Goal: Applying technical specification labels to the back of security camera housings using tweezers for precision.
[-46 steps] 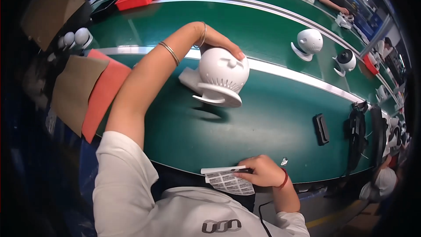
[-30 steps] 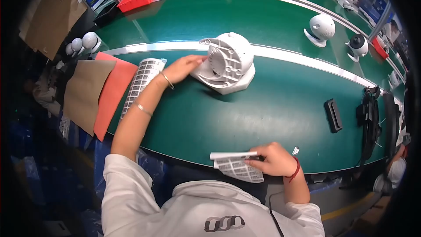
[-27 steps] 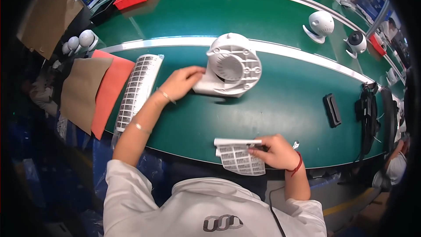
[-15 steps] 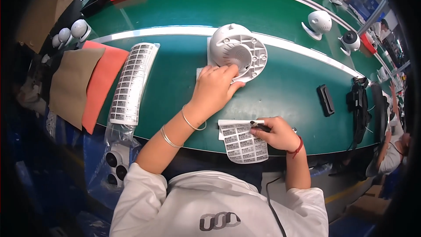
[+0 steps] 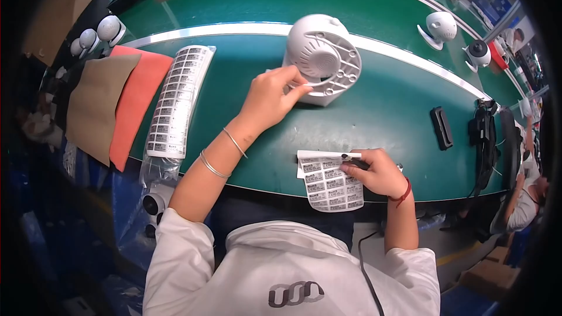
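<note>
your left hand (image 5: 270, 95) rests on the near rim of the white fan (image 5: 321, 58), which lies tipped on the green surface (image 5: 386, 111) with its ribbed underside and round vent facing up at you. the fingers curl over the rim and the thumb tucks against the side, so it is a light steadying grip, not a full clench. the shell looks like hard moulded plastic, hollow and probably light; it should feel stiff but smooth enough to slide on the mat, so hold it by the thick outer rim and keep off the thin ribs, which look easiest to crack. your left forearm stretches well forward from the lower edge, wrist nearly straight, two bangles (image 5: 221, 152) on it.

your right hand (image 5: 377, 171) sits close to your body at the near edge of the surface, pinching a small dark tool (image 5: 353, 158) against the top of the label sheet (image 5: 329, 180). the sheet is thin and floppy and overhangs the edge a little. the right wrist is bent inward, a red cord (image 5: 404, 190) around it. a long label strip (image 5: 177, 98) lies well to the left.
</note>
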{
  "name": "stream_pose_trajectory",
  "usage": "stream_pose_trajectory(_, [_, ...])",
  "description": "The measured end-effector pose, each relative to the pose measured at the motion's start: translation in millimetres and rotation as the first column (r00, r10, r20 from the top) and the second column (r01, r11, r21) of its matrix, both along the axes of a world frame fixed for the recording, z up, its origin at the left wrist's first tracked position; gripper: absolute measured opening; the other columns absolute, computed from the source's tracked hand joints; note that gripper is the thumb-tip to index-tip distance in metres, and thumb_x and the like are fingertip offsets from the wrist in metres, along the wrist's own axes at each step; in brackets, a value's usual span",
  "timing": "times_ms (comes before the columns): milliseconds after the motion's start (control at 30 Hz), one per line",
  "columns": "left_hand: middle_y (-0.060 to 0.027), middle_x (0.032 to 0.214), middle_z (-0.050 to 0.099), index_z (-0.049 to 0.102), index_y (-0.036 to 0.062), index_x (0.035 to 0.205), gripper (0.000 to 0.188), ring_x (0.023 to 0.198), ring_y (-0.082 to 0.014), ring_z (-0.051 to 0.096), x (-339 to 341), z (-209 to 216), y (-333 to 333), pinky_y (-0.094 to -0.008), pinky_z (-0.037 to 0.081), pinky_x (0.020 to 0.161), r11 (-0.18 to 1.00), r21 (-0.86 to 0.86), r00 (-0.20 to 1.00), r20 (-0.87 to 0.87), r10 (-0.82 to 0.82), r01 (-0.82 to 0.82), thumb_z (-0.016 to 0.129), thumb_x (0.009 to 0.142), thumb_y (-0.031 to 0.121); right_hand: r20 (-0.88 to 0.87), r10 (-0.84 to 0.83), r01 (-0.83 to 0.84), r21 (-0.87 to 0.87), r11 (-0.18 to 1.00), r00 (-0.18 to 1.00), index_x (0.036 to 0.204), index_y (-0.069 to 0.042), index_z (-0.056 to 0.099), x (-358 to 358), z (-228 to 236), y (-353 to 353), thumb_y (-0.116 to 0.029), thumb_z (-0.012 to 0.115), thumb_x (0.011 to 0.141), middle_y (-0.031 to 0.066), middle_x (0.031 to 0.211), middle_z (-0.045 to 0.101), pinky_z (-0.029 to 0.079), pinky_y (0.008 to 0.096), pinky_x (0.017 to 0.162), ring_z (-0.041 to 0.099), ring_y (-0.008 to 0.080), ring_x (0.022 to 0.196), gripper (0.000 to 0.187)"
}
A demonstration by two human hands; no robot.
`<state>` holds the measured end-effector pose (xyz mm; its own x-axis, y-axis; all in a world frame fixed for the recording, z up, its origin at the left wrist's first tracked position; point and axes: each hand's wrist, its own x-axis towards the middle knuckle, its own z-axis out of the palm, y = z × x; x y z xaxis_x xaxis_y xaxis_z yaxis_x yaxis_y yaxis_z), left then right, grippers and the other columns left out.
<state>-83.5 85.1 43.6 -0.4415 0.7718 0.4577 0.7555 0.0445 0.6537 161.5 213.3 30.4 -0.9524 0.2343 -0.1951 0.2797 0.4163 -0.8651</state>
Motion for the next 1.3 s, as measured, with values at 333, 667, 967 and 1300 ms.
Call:
stream_pose_trajectory(333, [-0.0134,0.117,0.058,0.059,0.0061,0.116,0.055,0.11,-0.0299,0.056,33.3,26.2,-50.2,-0.0387,0.045,0.094,0.995,-0.009,0.992,0.074,-0.1,0.101,0.079,0.074,0.035,-0.117,-0.141,0.119,-0.182,0.976,0.983,0.092,0.002,0.068,-8.5,10.1,-12.3,-0.012,0.069,0.085,0.0117,0.072,0.067,0.045,0.0269,0.055,0.056,0.0102,0.059,0.015])
stream_pose_trajectory(667, [-0.0047,0.074,0.069,0.068,0.0004,0.082,0.012,0.066,-0.0069,0.062,79.0,-32.0,-90.2,-0.0205,0.048,0.06,0.979,0.157,0.836,0.549,0.02,-0.127,0.078,0.076,0.003,-0.441,-0.185,0.24,0.072,0.968,0.878,0.111,-0.005,0.066,-27.3,29.7,-46.3,-0.015,0.082,0.071,0.0095,0.087,0.069,0.045,0.0253,0.052,0.062,0.0135,0.065,0.044])
stream_pose_trajectory(967, [-0.0062,0.074,0.069,0.067,-0.002,0.083,0.018,0.07,-0.0074,0.064,76.4,-41.0,-92.3,-0.0199,0.049,0.062,0.969,0.222,0.704,0.706,-0.081,-0.111,0.08,0.077,0.01,-0.432,-0.085,0.174,0.17,0.97,0.898,0.088,-0.001,0.071,-33.0,13.9,-42.9,-0.004,0.073,0.074,0.0101,0.069,0.067,0.041,0.0227,0.049,0.057,0.0125,0.052,0.015])
stream_pose_trajectory(1300, [-0.0081,0.082,0.073,0.071,-0.0032,0.09,0.02,0.071,-0.0102,0.068,71.3,-42.3,-105.7,-0.0215,0.054,0.064,0.972,0.235,0.782,0.606,-0.148,0.002,0.08,0.073,0.003,-0.4,-0.083,0.173,0.195,0.965,0.913,0.076,-0.001,0.069,-32.4,7.3,-44.1,-0.004,0.071,0.076,0.0081,0.055,0.057,0.036,0.0264,0.045,0.051,0.0146,0.045,0.004])
